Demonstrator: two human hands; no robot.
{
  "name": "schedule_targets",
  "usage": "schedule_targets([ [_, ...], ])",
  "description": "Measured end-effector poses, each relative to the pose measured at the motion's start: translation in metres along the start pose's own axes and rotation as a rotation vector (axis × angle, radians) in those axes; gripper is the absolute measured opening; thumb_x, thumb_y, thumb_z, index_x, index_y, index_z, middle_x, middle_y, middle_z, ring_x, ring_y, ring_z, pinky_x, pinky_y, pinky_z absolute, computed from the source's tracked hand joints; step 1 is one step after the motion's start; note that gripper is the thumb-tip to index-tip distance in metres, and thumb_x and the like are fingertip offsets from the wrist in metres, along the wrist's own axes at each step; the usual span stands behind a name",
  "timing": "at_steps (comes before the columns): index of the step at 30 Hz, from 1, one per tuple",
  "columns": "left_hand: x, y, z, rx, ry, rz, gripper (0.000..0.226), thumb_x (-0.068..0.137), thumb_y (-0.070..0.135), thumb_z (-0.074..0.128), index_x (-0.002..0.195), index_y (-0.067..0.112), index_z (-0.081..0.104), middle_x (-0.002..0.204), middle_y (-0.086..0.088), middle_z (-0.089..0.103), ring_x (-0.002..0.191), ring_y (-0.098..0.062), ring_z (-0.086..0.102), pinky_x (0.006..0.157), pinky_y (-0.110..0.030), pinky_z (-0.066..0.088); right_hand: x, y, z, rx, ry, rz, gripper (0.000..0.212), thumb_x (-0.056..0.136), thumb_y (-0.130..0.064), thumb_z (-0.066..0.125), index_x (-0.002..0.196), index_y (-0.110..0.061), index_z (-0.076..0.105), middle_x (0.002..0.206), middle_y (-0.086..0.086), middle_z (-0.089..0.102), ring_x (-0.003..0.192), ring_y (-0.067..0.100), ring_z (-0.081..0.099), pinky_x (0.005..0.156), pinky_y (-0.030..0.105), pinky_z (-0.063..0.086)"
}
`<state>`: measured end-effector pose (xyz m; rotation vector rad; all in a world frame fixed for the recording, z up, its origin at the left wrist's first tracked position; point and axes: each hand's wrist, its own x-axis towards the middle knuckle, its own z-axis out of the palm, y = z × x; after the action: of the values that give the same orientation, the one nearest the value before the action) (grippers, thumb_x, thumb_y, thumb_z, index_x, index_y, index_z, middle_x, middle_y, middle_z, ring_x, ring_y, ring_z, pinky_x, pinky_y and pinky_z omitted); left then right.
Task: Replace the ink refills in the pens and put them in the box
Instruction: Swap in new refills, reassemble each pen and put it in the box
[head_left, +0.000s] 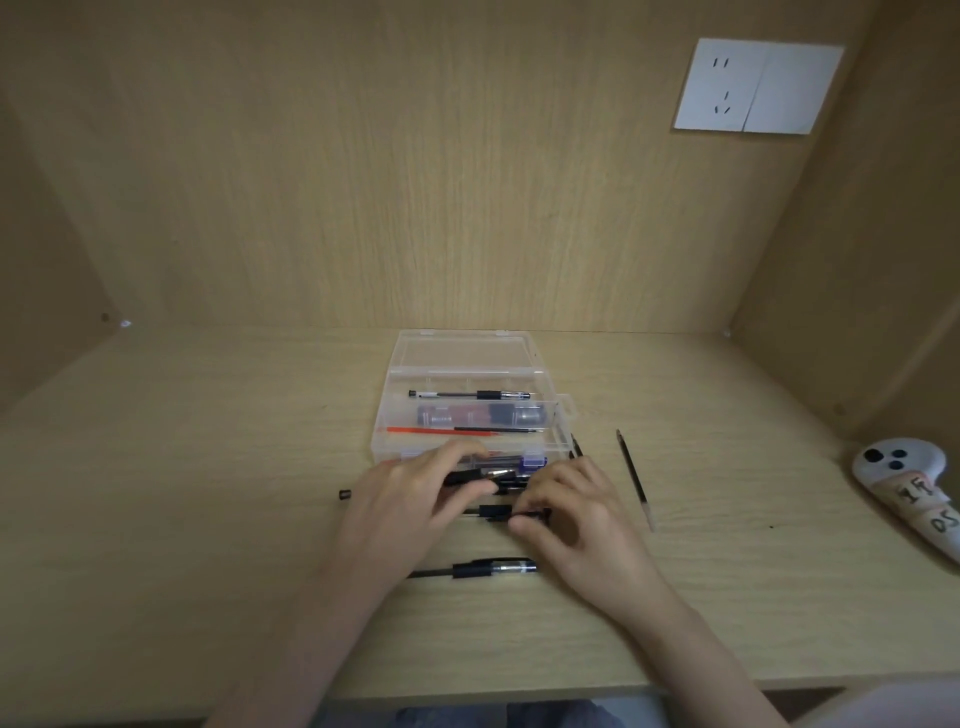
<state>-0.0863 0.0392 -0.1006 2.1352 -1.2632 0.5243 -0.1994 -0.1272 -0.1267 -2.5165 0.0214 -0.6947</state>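
A clear plastic box (563, 410) stands open on the desk, holding a black pen (470, 395), a red refill (421, 430) and a dark refill (498, 430). Just in front of it my left hand (400, 499) pinches a black pen part (467, 477) between thumb and fingers. My right hand (571, 509) pinches the end of a black pen (493, 512) lying on the desk. Nearer to me lies another black pen (493, 568). A loose dark refill (635, 475) lies right of my hands. A small black cap (344, 494) sits to the left.
A white controller (914, 488) with labels lies at the desk's right edge. Wooden walls enclose the desk at the back and both sides; a white wall socket (756, 85) is up on the back wall. The desk's front edge runs below my forearms.
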Motion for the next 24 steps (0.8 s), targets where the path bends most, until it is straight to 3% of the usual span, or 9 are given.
schedule_targets([
  [4, -0.002, 0.003, 0.002, -0.015, -0.021, -0.016, 0.035, 0.083, 0.062, 0.046, 0.099, 0.030, 0.049, 0.055, 0.018, 0.050, 0.043, 0.006, 0.042, 0.046, -0.005, 0.028, -0.001, 0.003, 0.004, -0.037, -0.047, 0.018, 0.024, 0.080, -0.051, 0.059, 0.089, -0.031, 0.069, 0.097, -0.015, 0.053, 0.103, 0.007, 0.037, 0.092, 0.026, 0.035],
  [7, -0.001, 0.006, 0.003, -0.009, -0.014, 0.001, 0.026, 0.079, 0.044, 0.064, 0.093, 0.025, 0.053, 0.045, 0.019, 0.024, 0.043, 0.013, 0.038, 0.041, -0.003, 0.020, 0.000, 0.000, 0.000, 0.054, 0.002, 0.074, 0.029, 0.079, -0.054, 0.058, 0.097, -0.033, 0.068, 0.094, -0.017, 0.055, 0.104, 0.005, 0.039, 0.091, 0.016, 0.032],
  [9, -0.002, 0.006, 0.005, 0.003, -0.013, 0.016, 0.025, 0.074, 0.034, 0.074, 0.088, 0.023, 0.056, 0.047, 0.019, 0.019, 0.041, 0.007, 0.034, 0.042, -0.004, 0.022, 0.002, -0.001, -0.005, 0.192, 0.074, 0.150, 0.027, 0.077, -0.053, 0.062, 0.098, -0.037, 0.066, 0.090, -0.017, 0.059, 0.102, 0.005, 0.043, 0.088, 0.013, 0.033],
  [12, -0.004, 0.006, 0.010, 0.015, -0.014, 0.062, 0.022, 0.075, 0.035, 0.074, 0.085, 0.024, 0.058, 0.057, 0.021, 0.035, 0.052, 0.005, 0.038, 0.048, -0.008, 0.028, 0.003, -0.003, -0.009, 0.411, 0.084, 0.240, 0.023, 0.075, -0.044, 0.069, 0.098, -0.038, 0.068, 0.091, -0.017, 0.062, 0.097, 0.010, 0.050, 0.088, 0.023, 0.040],
  [15, -0.003, 0.008, 0.012, -0.018, -0.043, 0.097, 0.021, 0.083, 0.045, 0.052, 0.089, 0.025, 0.058, 0.072, 0.019, 0.058, 0.062, 0.003, 0.052, 0.055, -0.010, 0.033, 0.004, -0.004, -0.007, 0.415, 0.072, 0.213, 0.011, 0.072, -0.040, 0.067, 0.081, -0.034, 0.071, 0.084, -0.017, 0.064, 0.088, 0.006, 0.051, 0.080, 0.017, 0.039],
  [24, 0.005, 0.011, 0.015, -0.027, -0.038, 0.170, 0.020, 0.086, 0.039, 0.052, 0.091, 0.023, 0.062, 0.081, 0.013, 0.063, 0.072, -0.001, 0.056, 0.065, -0.011, 0.038, 0.003, 0.000, -0.007, 0.561, 0.109, 0.273, 0.016, 0.069, -0.039, 0.071, 0.080, -0.029, 0.075, 0.081, -0.005, 0.068, 0.085, 0.012, 0.056, 0.079, 0.020, 0.043],
])
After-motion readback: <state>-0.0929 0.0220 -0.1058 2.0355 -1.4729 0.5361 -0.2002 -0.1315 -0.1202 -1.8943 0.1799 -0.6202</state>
